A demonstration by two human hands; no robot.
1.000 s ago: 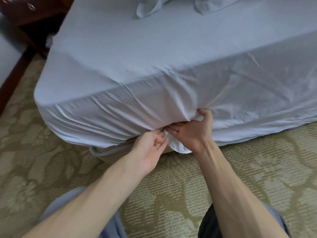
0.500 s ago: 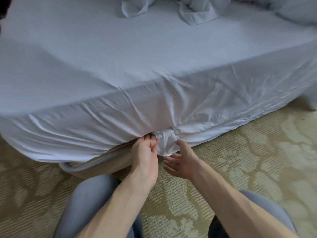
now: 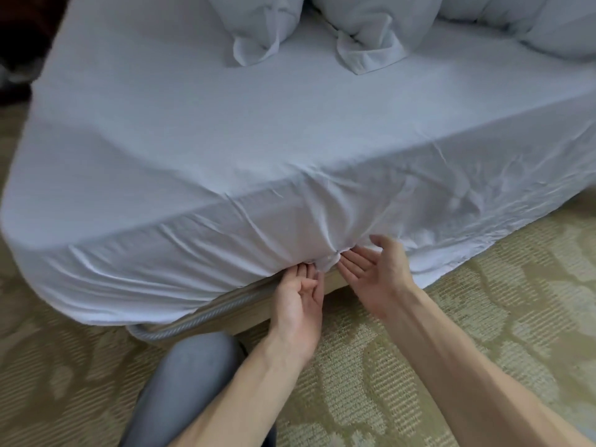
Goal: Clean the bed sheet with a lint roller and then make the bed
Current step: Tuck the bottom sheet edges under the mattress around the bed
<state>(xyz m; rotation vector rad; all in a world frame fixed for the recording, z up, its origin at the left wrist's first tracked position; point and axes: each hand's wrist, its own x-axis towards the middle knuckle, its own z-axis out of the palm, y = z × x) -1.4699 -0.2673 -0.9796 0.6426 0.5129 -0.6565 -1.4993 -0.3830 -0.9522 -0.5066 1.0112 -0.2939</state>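
A bent knee [image 3: 190,375] in grey cloth is seen nearest, low in the head view, with two bare forearms reaching forward above a patterned olive carpet [image 3: 435,350]. The left grip [image 3: 298,301] is held palm up and released, its fingers straight and holding nothing; the fingertips [image 3: 303,269] are set against the lower hem of the bed sheet [image 3: 225,140]. The right grip [image 3: 377,275] is likewise turned palm up and released, with straight fingers pointed at the same spot and the thumb raised beside the hanging cloth (whether its fingertips touch the cloth cannot be told).

Between the two grips a small bunched fold [image 3: 326,262] of the sheet is gathered at the bottom edge of the mattress side, and creases are drawn towards it from above. Just left of the fold, a strip of the bed base [image 3: 200,312] with pale piping is left uncovered below the hem.

The white sheet is spread smooth over the mattress top and hangs wrinkled down its near side. Farther back, two white pillows [image 3: 258,24] are laid on the sheet, with more white bedding [image 3: 548,24] at the far right.
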